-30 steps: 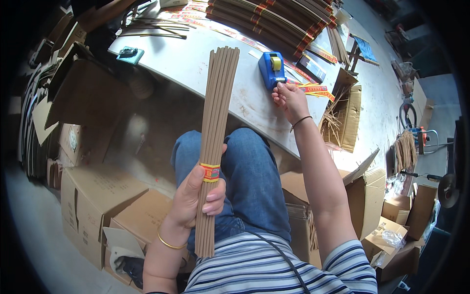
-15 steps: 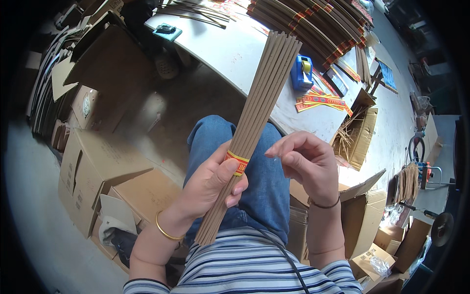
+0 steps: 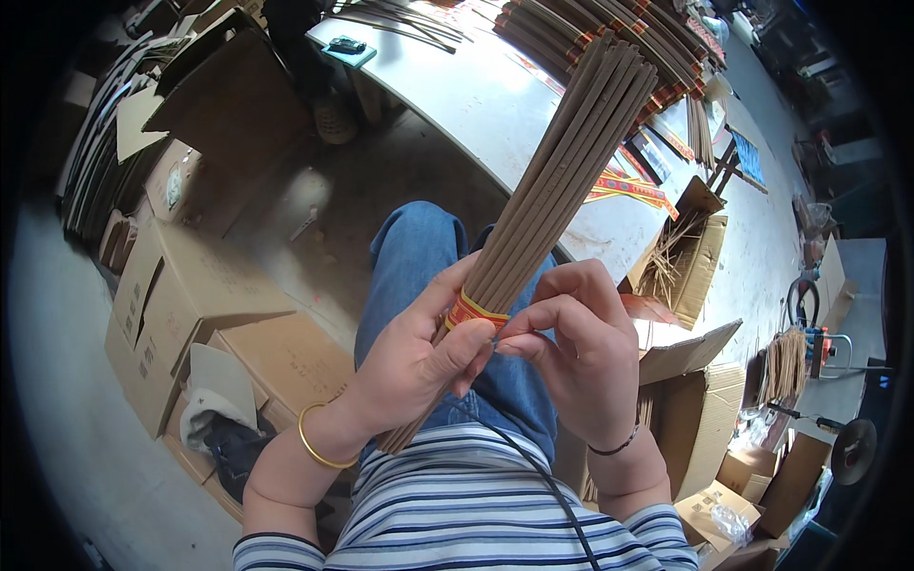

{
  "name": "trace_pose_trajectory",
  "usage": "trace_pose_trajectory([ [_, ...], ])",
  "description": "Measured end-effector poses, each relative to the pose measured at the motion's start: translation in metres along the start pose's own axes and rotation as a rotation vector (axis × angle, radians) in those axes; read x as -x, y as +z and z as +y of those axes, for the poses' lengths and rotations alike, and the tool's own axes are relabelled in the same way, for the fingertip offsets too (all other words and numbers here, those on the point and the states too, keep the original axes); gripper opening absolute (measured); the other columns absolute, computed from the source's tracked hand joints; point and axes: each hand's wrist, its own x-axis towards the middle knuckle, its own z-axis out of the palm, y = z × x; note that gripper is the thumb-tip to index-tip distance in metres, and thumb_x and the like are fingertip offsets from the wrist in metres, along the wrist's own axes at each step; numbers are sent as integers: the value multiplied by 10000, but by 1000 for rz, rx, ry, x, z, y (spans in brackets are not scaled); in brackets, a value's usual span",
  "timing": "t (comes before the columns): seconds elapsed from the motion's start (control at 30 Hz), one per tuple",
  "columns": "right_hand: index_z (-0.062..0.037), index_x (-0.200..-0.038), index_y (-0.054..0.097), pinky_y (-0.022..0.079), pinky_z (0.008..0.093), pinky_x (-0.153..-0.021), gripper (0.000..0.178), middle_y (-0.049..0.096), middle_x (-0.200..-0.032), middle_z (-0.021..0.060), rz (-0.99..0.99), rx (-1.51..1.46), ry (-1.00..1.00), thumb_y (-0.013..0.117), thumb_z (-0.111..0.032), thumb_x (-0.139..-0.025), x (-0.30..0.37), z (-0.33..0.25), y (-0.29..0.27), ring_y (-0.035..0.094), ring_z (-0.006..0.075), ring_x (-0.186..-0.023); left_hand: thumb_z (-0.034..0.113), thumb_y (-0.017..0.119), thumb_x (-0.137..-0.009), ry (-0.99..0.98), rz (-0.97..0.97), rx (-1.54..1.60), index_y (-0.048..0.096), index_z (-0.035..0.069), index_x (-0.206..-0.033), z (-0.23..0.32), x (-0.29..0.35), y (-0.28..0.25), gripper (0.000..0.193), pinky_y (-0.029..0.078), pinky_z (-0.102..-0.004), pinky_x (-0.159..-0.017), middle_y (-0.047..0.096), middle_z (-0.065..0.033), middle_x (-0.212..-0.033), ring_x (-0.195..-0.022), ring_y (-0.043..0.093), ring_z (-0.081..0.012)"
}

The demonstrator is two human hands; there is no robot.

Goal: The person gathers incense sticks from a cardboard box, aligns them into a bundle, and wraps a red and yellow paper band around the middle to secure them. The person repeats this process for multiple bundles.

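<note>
My left hand (image 3: 405,357) is closed around a bundle of thin brown incense sticks (image 3: 562,181), which slants up and away to the right above my lap. A red and yellow paper band (image 3: 473,309) wraps the bundle's lower part, and my left thumb presses on it. Thumb and forefinger of my right hand (image 3: 590,347) are pinched together beside the band, close to the left thumb. Whatever lies between those fingertips is too small to make out. More red and yellow paper strips (image 3: 636,188) lie on the white table (image 3: 457,100), partly behind the bundle.
Many banded incense bundles (image 3: 538,33) are piled at the table's far side. A teal pad (image 3: 350,52) with a small dark object sits at its left corner. Cardboard boxes (image 3: 205,295) stand at left, and an open carton (image 3: 709,419) at right. Another person's shoe (image 3: 335,122) shows under the table.
My right hand has come left to the band, its fingers now pinched. The bundle's top has swung right, toward the camera, and now covers the blue tape dispenser.
</note>
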Motion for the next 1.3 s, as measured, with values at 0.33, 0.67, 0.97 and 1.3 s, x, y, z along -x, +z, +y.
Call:
trace_pose_trajectory([
  [0.33, -38, -786, 673, 492, 293, -656, 211, 504, -916, 48, 37, 159, -102, 817, -166, -699, 7, -25, -2, 575, 154, -824, 348, 529, -1008, 49, -10, -70, 261, 68, -1510, 2, 12, 2, 634, 441, -180, -567, 551, -25, -882, -648, 490, -42],
  [0.67, -42, -784, 661, 494, 294, -644, 202, 504, -907, 53, 24, 134, -133, 813, -136, -690, 6, -31, -2, 590, 155, -788, 319, 527, -1011, 71, -32, 20, 244, 76, -1516, -2, 15, -1, 628, 439, -176, -562, 537, -19, -856, -650, 482, -41],
  [0.97, -37, -794, 655, 500, 297, -656, 190, 530, -921, 71, 49, 227, -186, 805, -123, -716, 0, -28, 3, 592, 174, -793, 325, 514, -1017, 107, -25, 14, 253, 74, -1514, -1, 17, 1, 615, 432, -176, -556, 554, -19, -928, -633, 479, -40],
  [1.3, -43, -782, 667, 494, 293, -638, 225, 551, -879, 64, 97, 254, -200, 843, -142, -684, 0, -27, 3, 596, 168, -765, 348, 524, -1010, 174, 22, -151, 252, 71, -1514, -2, 23, 2, 636, 463, -212, -585, 575, -24, -773, -623, 526, -64],
])
